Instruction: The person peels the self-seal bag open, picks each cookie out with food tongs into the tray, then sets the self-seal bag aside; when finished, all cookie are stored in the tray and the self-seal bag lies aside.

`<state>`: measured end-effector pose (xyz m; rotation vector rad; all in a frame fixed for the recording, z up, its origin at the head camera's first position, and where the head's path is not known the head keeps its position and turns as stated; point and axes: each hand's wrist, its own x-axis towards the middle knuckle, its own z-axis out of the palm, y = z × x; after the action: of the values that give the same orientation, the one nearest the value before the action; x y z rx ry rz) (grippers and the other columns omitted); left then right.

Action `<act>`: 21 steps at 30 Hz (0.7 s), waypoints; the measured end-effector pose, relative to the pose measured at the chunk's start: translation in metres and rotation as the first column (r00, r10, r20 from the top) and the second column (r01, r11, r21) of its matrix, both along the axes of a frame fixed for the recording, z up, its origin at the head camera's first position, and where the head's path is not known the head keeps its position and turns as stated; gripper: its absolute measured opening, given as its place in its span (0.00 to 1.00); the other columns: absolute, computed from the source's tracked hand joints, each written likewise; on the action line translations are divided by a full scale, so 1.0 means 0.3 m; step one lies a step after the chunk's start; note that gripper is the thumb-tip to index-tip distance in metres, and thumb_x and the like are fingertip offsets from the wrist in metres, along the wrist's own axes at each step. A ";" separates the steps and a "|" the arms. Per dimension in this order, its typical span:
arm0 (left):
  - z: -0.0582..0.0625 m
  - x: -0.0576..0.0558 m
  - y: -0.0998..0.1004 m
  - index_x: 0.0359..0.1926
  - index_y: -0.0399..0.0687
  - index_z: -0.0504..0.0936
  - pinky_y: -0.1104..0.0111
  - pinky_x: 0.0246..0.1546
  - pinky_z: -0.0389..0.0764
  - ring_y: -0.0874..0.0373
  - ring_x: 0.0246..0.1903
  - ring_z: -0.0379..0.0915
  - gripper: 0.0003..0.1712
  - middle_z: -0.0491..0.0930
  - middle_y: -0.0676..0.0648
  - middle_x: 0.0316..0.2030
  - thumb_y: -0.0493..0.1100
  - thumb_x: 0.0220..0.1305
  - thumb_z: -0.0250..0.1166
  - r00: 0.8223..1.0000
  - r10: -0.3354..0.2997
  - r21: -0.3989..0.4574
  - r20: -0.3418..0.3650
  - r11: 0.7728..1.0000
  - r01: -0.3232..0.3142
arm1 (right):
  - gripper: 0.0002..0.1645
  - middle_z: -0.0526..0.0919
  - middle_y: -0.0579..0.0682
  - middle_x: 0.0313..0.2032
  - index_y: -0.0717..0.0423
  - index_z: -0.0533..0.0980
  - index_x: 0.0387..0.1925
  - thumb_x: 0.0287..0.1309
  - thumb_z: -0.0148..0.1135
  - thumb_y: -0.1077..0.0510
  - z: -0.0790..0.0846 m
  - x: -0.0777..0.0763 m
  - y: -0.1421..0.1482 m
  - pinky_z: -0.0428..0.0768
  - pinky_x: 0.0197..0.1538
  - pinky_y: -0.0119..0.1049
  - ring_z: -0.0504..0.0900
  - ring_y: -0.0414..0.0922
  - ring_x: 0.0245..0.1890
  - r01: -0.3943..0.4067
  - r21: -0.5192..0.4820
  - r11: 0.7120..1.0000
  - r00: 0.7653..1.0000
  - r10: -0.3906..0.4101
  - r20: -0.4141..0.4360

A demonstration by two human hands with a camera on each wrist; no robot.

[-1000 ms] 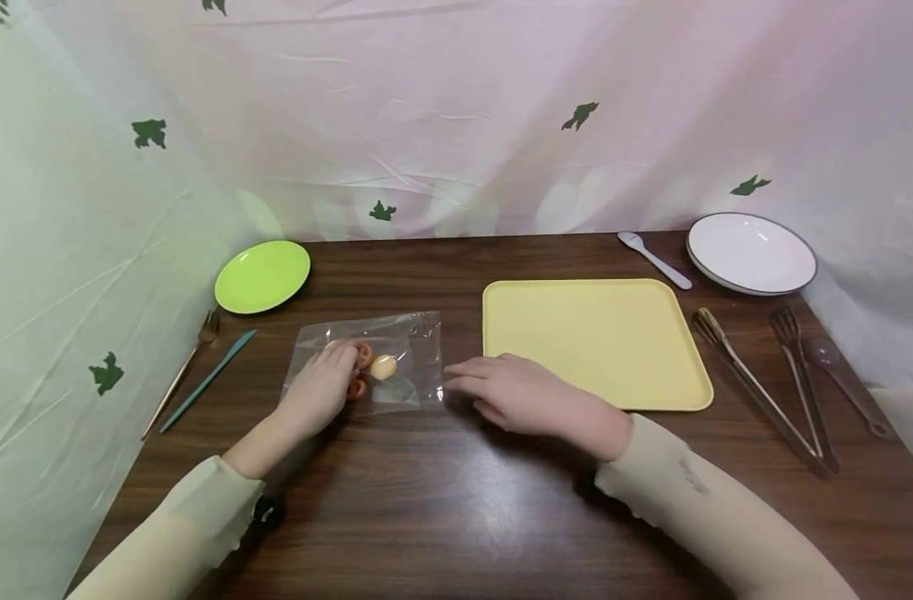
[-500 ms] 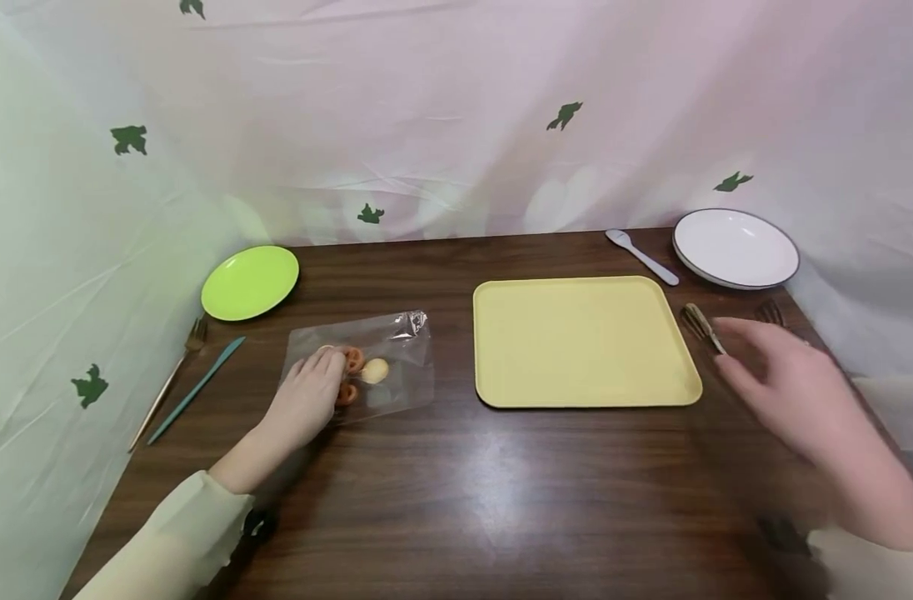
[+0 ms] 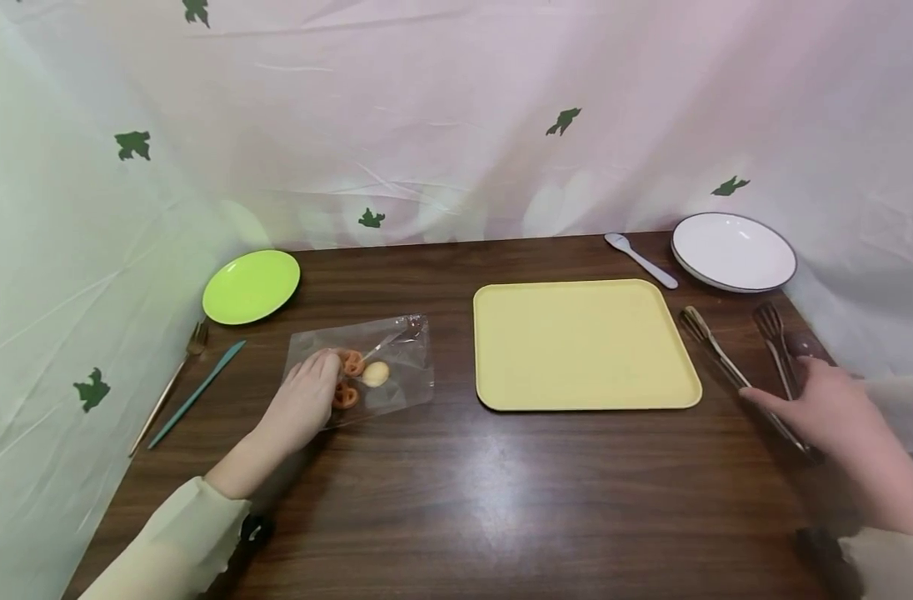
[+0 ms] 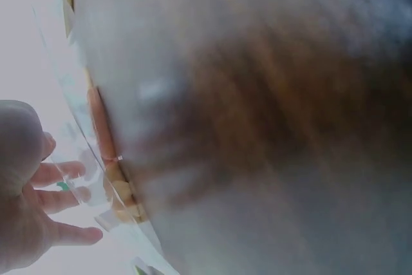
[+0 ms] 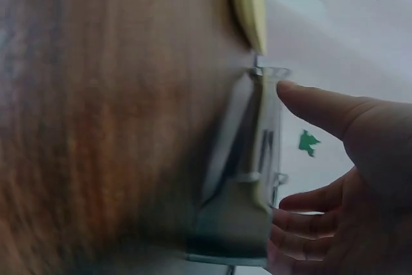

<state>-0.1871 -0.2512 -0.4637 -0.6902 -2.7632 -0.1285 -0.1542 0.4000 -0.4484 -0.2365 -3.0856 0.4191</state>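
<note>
Your right hand [image 3: 839, 410], thumb and fingers spread, has swung away from the snack bag [image 3: 402, 371] to the tongs [image 3: 728, 364], which stretch toward its ten o'clock; contact is unclear. Your left hand [image 3: 302, 400], fingers outstretched, rests on the bag, which spreads toward two o'clock.

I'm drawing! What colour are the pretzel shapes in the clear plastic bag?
Orange-brown pretzel shapes, clearest in the head view.

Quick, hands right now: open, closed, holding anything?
Left hand: open, resting on the bag.
Right hand: open around the tongs, not closed on them; whether it touches them, I can't tell.
</note>
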 end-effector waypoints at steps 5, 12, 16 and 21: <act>0.008 0.002 0.001 0.40 0.37 0.68 0.43 0.43 0.74 0.39 0.55 0.69 0.06 0.76 0.36 0.49 0.28 0.63 0.49 1.000 0.003 0.008 0.011 1.000 -0.003 | 0.65 0.67 0.86 0.39 0.90 0.56 0.55 0.46 0.65 0.32 -0.043 -0.034 0.004 0.72 0.34 0.64 0.70 0.77 0.39 -0.019 0.012 1.000 0.999 0.018 0.032; 0.012 0.001 0.010 0.45 0.36 0.68 0.41 0.47 0.73 0.39 0.57 0.68 0.10 0.74 0.35 0.53 0.27 0.64 0.48 0.999 0.014 -0.008 0.043 1.000 -0.014 | 0.56 0.63 0.85 0.42 0.89 0.54 0.57 0.56 0.59 0.38 -0.033 -0.022 0.009 0.71 0.33 0.66 0.67 0.77 0.41 0.024 0.003 1.000 0.999 -0.024 0.036; 0.014 0.004 0.008 0.48 0.35 0.68 0.42 0.47 0.73 0.40 0.57 0.68 0.12 0.75 0.35 0.53 0.27 0.64 0.47 1.000 0.019 -0.037 0.019 0.999 -0.018 | 0.49 0.62 0.81 0.45 0.83 0.52 0.62 0.61 0.55 0.43 0.010 -0.013 -0.032 0.67 0.37 0.65 0.65 0.73 0.43 0.002 -0.069 0.998 0.998 -0.006 -0.067; 0.018 0.010 0.003 0.50 0.35 0.68 0.42 0.48 0.73 0.41 0.57 0.68 0.13 0.74 0.35 0.54 0.29 0.66 0.45 0.999 0.032 -0.054 0.009 0.998 -0.032 | 0.38 0.66 0.71 0.47 0.68 0.58 0.66 0.62 0.60 0.52 0.078 -0.021 -0.156 0.62 0.42 0.62 0.65 0.65 0.44 -0.229 -0.139 0.963 0.951 0.190 -0.246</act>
<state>-0.1842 -0.2503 -0.4581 -0.6603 -2.7945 -0.0509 -0.1605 0.3531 -0.4251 0.1339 -2.8564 0.6615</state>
